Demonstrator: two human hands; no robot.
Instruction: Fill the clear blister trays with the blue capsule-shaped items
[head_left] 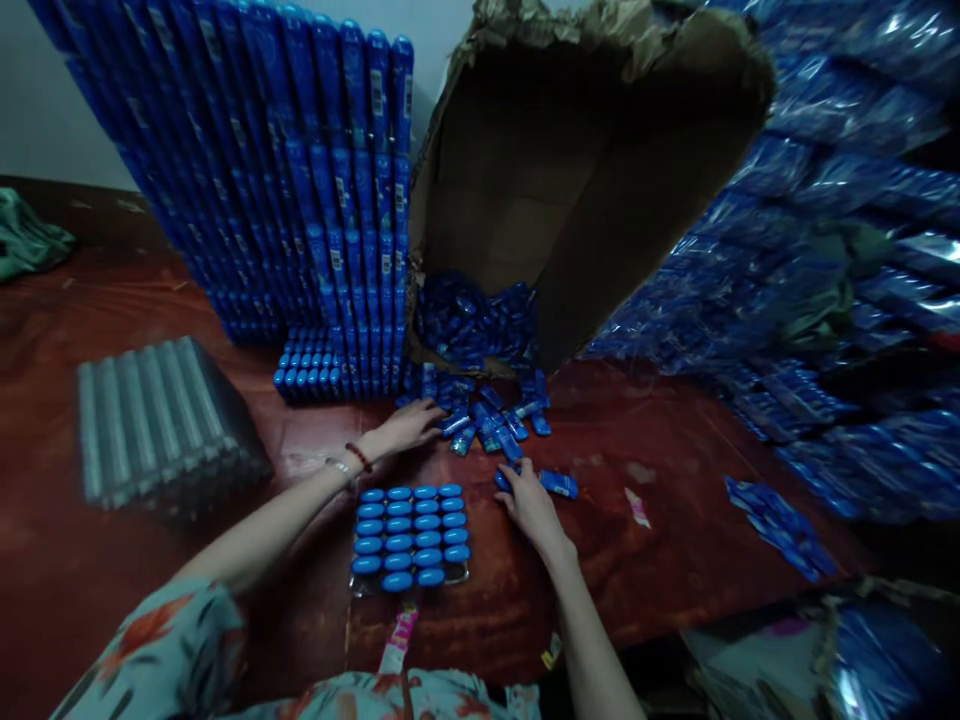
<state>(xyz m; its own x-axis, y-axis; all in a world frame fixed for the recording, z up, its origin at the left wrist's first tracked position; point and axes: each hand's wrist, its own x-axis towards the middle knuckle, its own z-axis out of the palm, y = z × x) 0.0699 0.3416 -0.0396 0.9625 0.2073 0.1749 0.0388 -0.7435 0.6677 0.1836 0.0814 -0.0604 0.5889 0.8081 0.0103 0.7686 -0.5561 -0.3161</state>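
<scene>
Left hand [409, 425] out at 11 o'clock, fingers spread flat, touching the edge of the loose blue tubes [491, 420] spilled before the torn cardboard box [585, 170]. Right hand [529, 500] just past centre at 1 o'clock, fingers narrowed onto one blue tube [559, 484] on the red table [675, 470]; cannot tell whether actually gripped. Between both wrists, a tray [411, 535] nearly full of upright tubes. Tall stacked trays [300, 180] at 11 o'clock, empty clear trays [161, 420] at 9 o'clock.
</scene>
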